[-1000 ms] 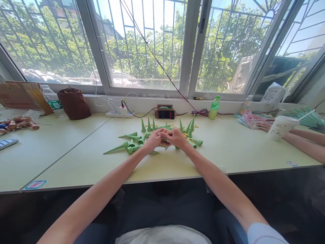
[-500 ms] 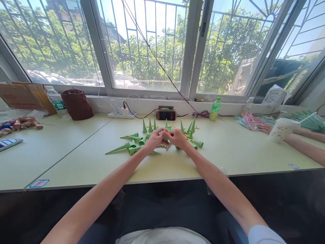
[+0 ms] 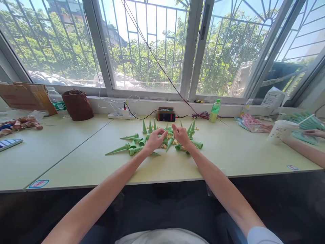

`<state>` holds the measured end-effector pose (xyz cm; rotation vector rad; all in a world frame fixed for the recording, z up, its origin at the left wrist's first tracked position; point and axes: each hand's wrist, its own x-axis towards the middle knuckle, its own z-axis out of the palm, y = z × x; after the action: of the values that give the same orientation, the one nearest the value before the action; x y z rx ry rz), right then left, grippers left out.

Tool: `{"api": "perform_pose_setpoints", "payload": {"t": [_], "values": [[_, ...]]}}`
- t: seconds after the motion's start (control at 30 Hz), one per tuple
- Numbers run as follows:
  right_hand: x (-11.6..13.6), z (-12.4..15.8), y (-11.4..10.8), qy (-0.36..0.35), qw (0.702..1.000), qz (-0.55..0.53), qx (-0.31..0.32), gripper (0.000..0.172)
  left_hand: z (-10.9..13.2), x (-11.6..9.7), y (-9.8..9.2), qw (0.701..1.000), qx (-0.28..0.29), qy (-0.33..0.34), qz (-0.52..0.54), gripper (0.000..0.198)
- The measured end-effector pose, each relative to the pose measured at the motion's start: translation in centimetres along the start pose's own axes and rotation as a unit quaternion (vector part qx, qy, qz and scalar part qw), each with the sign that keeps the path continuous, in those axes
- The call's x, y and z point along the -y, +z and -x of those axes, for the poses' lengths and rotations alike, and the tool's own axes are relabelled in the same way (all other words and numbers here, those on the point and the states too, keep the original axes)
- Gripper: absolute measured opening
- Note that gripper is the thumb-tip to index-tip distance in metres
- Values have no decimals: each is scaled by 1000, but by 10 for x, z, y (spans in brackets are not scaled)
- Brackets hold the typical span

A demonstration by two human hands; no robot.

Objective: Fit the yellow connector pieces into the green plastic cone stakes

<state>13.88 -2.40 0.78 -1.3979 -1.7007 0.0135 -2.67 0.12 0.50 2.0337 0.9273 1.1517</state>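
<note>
My left hand (image 3: pixel 154 139) is curled above the middle of a pile of green plastic spikes (image 3: pixel 122 149), thumb and forefinger close together. Green plastic shows right by its fingertips, but whatever the fingers hold is hidden. To its right, a short gap away, my right hand (image 3: pixel 181 136) is closed with the thumb raised; its contents cannot be made out. One spike (image 3: pixel 169 145) points toward me between the hands. Several spikes (image 3: pixel 150 126) stand upright behind, and others lie on both sides. Small yellow fittings (image 3: pixel 174 142) lie among them.
A phone-like device (image 3: pixel 166 116) stands behind the pile, near a power strip (image 3: pixel 122 115). A green bottle (image 3: pixel 215 111) and a white cup (image 3: pixel 282 131) are to the right, with another person's hand (image 3: pixel 315 133) beyond. A brown bag (image 3: pixel 77 105) stands left on the table (image 3: pixel 86 166).
My hands were together over the pile and have parted. The right hand has moved a little right and its thumb is raised. The other person's hand at the right has shifted.
</note>
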Motion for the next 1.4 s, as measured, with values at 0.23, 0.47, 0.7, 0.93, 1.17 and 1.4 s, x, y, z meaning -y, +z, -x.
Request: {"api": "perform_pose_setpoints", "payload": {"t": [0.23, 0.47, 0.7, 0.93, 1.17, 1.4], "values": [[-8, -2, 4, 28, 1000, -9, -11, 33, -2, 4, 1, 992, -52, 47, -106, 22], [-10, -3, 5, 38, 999, -3, 9, 21, 0, 1, 0, 991, -70, 58, -94, 19], [-13, -3, 4, 44, 999, 27, 2, 16, -3, 9, 1, 992, -22, 35, -118, 20], [-12, -1, 5, 37, 999, 29, 20, 12, -6, 10, -2, 991, -65, -1, -115, 21], [-11, 0, 9, -13, 998, 6, 67, 12, -7, 13, -2, 982, -67, 15, -177, 22], [-10, 0, 11, -46, 993, 36, 99, 16, -6, 13, -2, 978, -71, 14, -194, 16]]}}
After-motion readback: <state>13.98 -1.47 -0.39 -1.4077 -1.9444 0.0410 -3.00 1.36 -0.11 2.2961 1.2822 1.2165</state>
